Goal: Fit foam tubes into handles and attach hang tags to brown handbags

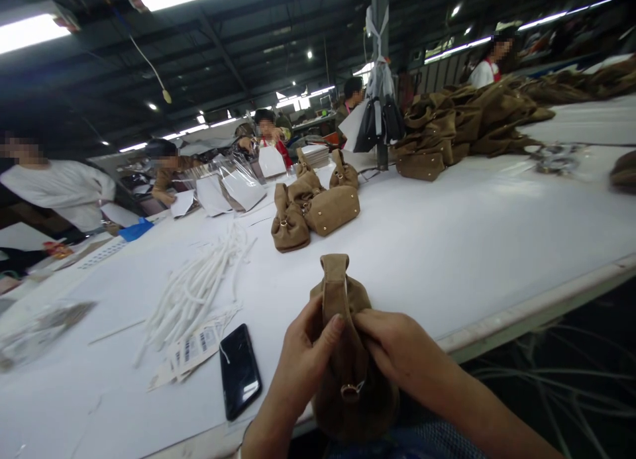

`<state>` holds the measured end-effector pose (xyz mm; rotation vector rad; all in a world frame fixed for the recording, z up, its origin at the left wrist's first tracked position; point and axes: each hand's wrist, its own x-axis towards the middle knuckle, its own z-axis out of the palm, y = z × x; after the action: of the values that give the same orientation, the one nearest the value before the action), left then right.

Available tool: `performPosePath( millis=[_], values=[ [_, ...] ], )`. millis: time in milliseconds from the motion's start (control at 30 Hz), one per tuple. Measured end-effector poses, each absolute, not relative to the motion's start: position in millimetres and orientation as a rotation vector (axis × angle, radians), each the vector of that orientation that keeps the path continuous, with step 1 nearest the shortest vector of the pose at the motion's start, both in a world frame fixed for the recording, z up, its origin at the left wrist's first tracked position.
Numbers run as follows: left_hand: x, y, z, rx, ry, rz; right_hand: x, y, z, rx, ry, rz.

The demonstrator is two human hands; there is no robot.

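Observation:
A brown handbag [350,406] with a strap looped over its top and a metal ring stands upright at the table's front edge, between my two hands. My left hand [311,346] grips its left side, the thumb pressed on the strap. From the right, my right hand [397,343] holds the bag's upper side, its fingertips partly hidden behind the fabric. Just left of my left hand lies a black phone [240,371]. Farther back on the table sit several matching brown bags [332,210], some upright and one lying with its studded base showing.
White cords [191,290] are heaped on the left of the white table [477,247], with barcode tags [201,346] beside them. A large pile of brown bags [462,121] lies at the back right near a post [381,22]. Several people work across the table.

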<state>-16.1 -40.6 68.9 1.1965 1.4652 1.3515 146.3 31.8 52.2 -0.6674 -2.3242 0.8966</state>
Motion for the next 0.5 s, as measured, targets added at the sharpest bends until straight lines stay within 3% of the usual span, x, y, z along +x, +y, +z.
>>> performPosePath(
  millis=[233,500],
  values=[
    [-27,-22,94,0.910,1.151,1.411,162,34,41,-0.737,-2.023,0.745],
    [-62,-1,136,1.111,1.331,1.345,171,46,27,-0.773,-1.929,0.673]
  ],
)
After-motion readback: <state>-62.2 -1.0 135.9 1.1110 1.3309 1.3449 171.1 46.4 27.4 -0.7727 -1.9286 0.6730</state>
